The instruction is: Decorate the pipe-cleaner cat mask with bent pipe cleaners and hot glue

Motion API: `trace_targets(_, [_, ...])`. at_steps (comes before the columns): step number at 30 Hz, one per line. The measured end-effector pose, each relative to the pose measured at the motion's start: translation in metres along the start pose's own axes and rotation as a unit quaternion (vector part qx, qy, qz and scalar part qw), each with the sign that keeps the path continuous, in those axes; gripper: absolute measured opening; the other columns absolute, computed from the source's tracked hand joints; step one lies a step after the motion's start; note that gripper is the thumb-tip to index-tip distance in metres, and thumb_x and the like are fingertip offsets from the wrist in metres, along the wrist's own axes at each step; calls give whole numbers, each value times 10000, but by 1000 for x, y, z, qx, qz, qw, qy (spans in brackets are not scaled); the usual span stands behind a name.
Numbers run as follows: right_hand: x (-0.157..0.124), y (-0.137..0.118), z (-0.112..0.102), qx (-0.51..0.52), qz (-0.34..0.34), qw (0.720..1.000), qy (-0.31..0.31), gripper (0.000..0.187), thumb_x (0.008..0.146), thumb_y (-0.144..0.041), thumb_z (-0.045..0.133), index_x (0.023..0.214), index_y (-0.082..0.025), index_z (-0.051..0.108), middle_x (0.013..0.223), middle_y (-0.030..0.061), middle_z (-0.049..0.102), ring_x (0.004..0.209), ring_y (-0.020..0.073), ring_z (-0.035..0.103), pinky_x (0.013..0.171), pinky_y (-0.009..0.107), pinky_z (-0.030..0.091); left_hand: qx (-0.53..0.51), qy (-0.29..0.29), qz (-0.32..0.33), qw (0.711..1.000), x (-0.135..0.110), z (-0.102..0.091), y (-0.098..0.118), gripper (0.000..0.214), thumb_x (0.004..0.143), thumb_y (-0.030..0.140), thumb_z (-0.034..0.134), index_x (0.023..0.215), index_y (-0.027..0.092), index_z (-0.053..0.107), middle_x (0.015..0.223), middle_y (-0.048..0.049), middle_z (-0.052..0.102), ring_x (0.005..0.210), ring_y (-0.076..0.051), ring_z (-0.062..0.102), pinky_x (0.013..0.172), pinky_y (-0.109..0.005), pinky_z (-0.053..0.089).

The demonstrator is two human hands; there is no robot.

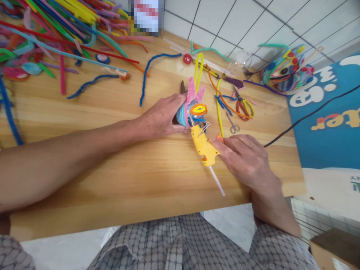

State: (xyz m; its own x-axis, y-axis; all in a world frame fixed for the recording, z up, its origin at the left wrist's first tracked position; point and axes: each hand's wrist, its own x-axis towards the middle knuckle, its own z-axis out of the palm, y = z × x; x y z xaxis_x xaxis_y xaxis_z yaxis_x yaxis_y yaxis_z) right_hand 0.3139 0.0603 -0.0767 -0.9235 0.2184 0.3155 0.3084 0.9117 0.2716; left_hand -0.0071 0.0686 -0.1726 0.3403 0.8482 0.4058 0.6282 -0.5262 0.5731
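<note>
My left hand (167,116) is closed around a small round craft ornament (182,114) wrapped in blue and pink pipe cleaners. Pink ear shapes, a yellow loop (199,73) and an orange-and-yellow eye piece (198,109) stand out on it. My right hand (243,157) grips a yellow hot glue gun (203,144) by its handle, with fingers near the orange trigger. The gun's nozzle points up at the ornament's front; whether it touches I cannot tell. A clear glue stick (217,180) sticks out of the gun's back end.
Many coloured pipe cleaners (70,26) are heaped at the upper left. Red-and-yellow scissors (244,107) and small metal scissors (234,125) lie right of the ornament. A decorated ball (289,71) sits at the upper right, near a blue board (323,146) crossed by a black cord (306,116).
</note>
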Motion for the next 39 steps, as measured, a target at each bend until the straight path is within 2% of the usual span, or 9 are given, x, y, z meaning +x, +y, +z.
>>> trace_targets(13, [0,-1,7,-2,4,1000,1,473,1091,-55,708,1530,-229,676,933,16,805,890,199,705,812,349,544,0,2,1,1000,-1,2,-2,593,947,364,895,1403,174,568,1445,-192,733,1329,-368,714,1142,-513,595])
trace_targets(17, [-1,-1,6,6,5,1000,10,484,1077,-45,719,1534,-197,669,949,31,812,900,207,704,818,354,553,0,-2,0,1000,0,0,-1,614,952,352,885,1434,149,565,1473,-205,722,1354,-375,707,1153,-520,590])
trace_targets(21, [-3,0,5,12,10,1000,7,511,1073,-43,709,1557,-202,660,983,38,831,907,215,709,800,366,550,-1,3,2,1000,0,1,0,580,949,384,909,1373,164,581,1408,-187,741,1292,-368,724,1106,-505,600])
trace_targets(28, [0,-1,5,-6,-2,1000,-2,398,1080,-45,719,1456,-172,685,928,32,806,888,213,697,804,357,554,9,-6,-8,1000,0,1,1,627,933,344,924,1406,145,563,1430,-204,731,1319,-387,719,1122,-519,591])
trace_targets(34, [1,-1,6,-1,-4,1000,-2,376,1075,-41,737,1430,-157,690,924,37,804,871,211,685,795,358,541,10,-21,-14,1000,0,0,0,641,951,346,897,1445,137,547,1477,-202,703,1387,-378,693,1173,-514,571])
trace_targets(39, [2,-2,6,-6,-6,1000,3,379,1075,-41,735,1429,-170,691,922,32,805,874,214,692,792,359,554,15,-16,-17,1000,0,1,0,612,948,346,886,1422,158,547,1460,-190,713,1355,-377,707,1148,-520,584])
